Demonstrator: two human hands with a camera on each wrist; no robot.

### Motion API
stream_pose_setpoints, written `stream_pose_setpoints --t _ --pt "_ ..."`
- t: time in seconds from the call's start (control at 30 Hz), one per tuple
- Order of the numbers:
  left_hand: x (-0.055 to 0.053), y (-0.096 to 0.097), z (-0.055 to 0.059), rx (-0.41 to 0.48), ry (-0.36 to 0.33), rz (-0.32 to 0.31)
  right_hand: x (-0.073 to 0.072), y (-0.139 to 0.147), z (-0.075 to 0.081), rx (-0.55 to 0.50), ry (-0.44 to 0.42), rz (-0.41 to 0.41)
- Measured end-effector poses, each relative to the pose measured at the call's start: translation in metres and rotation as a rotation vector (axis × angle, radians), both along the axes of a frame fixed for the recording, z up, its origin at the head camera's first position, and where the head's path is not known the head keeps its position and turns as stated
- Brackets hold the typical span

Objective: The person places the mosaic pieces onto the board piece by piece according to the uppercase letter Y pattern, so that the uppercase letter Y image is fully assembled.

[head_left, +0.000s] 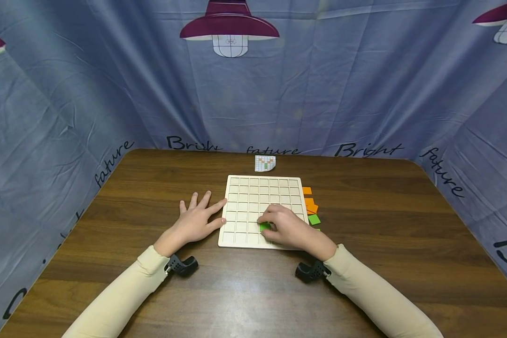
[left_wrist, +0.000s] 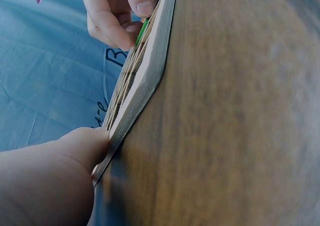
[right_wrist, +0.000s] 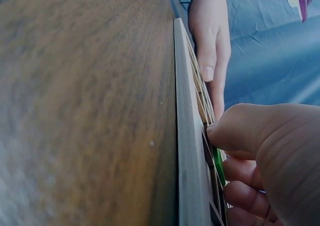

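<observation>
A pale wooden grid board (head_left: 238, 239) lies on the table, its square cells divided by thin raised strips. My right hand (head_left: 286, 227) is over its lower right part, thumb and curled fingers at a small green square tile (head_left: 265, 226). In the right wrist view the green tile (right_wrist: 218, 162) shows at the fingertips, right down at the grid. My left hand (head_left: 195, 222) lies with fingers spread on the board's left side, index fingertip and thumb touching the edge. The left wrist view shows the thumb (left_wrist: 87, 143) against the board's rim.
Orange tiles (head_left: 310, 204) and another green tile (head_left: 314, 219) lie along the board's right edge, some overlapping. Behind the board is a small paper card (head_left: 265, 163) with a coloured grid pattern. A blue curtain (head_left: 300, 94) surrounds the brown wooden table (head_left: 384, 211).
</observation>
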State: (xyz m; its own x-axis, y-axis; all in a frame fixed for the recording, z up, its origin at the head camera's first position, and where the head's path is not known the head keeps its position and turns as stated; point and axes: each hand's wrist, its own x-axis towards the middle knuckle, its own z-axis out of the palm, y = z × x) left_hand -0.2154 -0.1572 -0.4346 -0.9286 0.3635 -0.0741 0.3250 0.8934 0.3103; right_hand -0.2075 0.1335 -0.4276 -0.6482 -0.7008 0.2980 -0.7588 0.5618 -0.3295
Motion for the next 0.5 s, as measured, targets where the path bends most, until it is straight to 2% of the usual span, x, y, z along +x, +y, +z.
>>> stream_pose_setpoints --t 0.5 --pt "-0.0002 0.0002 0.0009 0.003 -0.005 0.001 -0.0015 0.0076 0.0039 -0.021 -0.001 -0.018"
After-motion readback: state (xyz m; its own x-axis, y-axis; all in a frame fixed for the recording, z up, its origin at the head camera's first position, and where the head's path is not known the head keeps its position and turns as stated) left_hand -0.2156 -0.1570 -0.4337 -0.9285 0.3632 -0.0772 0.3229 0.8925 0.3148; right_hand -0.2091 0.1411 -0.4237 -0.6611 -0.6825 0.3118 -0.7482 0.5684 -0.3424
